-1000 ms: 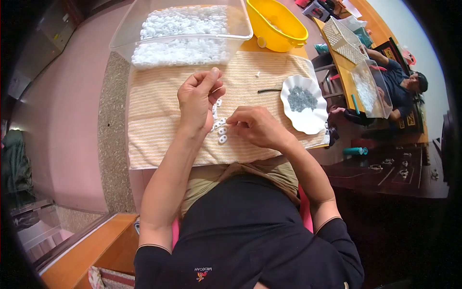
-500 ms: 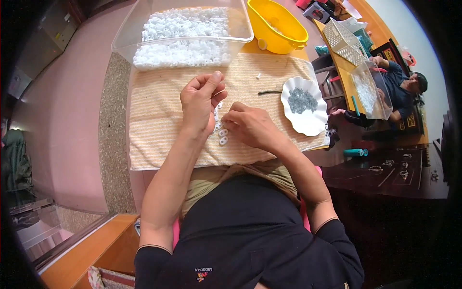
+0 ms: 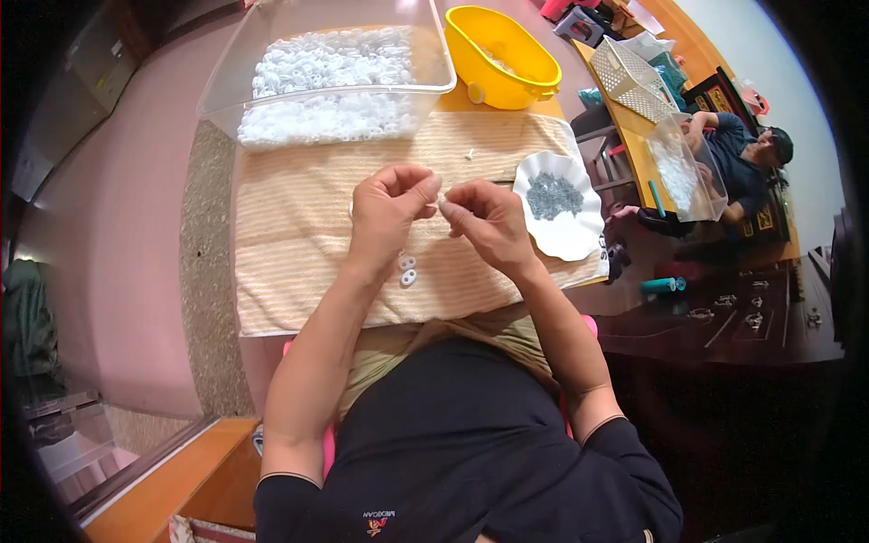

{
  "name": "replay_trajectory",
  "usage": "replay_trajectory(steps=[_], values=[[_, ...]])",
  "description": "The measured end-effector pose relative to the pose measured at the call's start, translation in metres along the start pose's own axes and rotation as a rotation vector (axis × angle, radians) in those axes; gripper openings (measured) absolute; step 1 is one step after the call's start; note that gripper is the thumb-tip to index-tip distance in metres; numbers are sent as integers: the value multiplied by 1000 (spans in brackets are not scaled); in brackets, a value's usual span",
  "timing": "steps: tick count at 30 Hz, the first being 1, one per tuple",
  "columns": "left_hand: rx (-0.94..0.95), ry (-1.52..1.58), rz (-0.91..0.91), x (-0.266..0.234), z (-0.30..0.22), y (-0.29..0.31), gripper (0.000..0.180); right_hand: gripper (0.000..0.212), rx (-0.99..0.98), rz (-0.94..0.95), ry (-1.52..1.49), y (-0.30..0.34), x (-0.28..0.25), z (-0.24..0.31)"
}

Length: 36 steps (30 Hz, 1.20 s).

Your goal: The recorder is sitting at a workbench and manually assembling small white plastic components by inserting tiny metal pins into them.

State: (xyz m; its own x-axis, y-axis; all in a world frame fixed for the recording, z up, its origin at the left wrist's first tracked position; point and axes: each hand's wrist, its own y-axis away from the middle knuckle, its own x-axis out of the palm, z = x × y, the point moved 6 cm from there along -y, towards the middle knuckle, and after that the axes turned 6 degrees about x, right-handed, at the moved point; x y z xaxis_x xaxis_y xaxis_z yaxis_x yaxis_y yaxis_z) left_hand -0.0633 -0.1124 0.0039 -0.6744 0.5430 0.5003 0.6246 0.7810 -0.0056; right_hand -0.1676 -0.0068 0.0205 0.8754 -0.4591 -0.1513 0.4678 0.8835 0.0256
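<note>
At centre I see the left hand (image 3: 387, 213) and right hand (image 3: 498, 226) meeting, fingertips pinched, on what I can't tell. Below, two-holed white pieces (image 3: 408, 278) lie loose, apparently left to handle; upper left, the clear bin (image 3: 434, 63) holds heaps.

There is one left hand (image 3: 391, 210), one right hand (image 3: 491, 222), one striped towel (image 3: 308, 226), one scalloped dish (image 3: 572, 237) and one yellow tub (image 3: 503, 89). Clear bins number two, a near bin (image 3: 431, 100) and a far bin (image 3: 711, 192), with one lattice basket (image 3: 635, 83) and one co-worker (image 3: 735, 154). Two white two-holed pieces (image 3: 408, 278) show plainly on the towel (the heaped ones (image 3: 335, 63) are beyond counting).
</note>
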Motion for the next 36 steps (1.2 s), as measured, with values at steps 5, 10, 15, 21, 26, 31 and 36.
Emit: replay_trajectory(steps=[5, 10, 15, 21, 26, 31, 36], values=[[-122, -103, 217, 15, 9, 7, 17, 17, -43, -41, -102, 0, -12, 2], [-136, -68, 263, 18, 10, 9, 18, 18, -86, -6, -124, 4, -12, 4], [-152, -29, 170, 15, 9, 8, 14, 20, -51, -15, -100, 11, -18, 1], [-137, 26, 137, 13, 7, 7, 10, 16, -103, -132, 107, 29, -62, 3], [-114, 35, 88, 12, 8, 7, 13, 15, -111, -284, 342, 43, -119, 11], [-112, 37, 97, 12, 13, 7, 16, 16, -95, -308, 526, 49, -146, 5], [-118, 63, 108, 15, 14, 9, 16, 14, -94, -314, 619, 51, -155, -4]])
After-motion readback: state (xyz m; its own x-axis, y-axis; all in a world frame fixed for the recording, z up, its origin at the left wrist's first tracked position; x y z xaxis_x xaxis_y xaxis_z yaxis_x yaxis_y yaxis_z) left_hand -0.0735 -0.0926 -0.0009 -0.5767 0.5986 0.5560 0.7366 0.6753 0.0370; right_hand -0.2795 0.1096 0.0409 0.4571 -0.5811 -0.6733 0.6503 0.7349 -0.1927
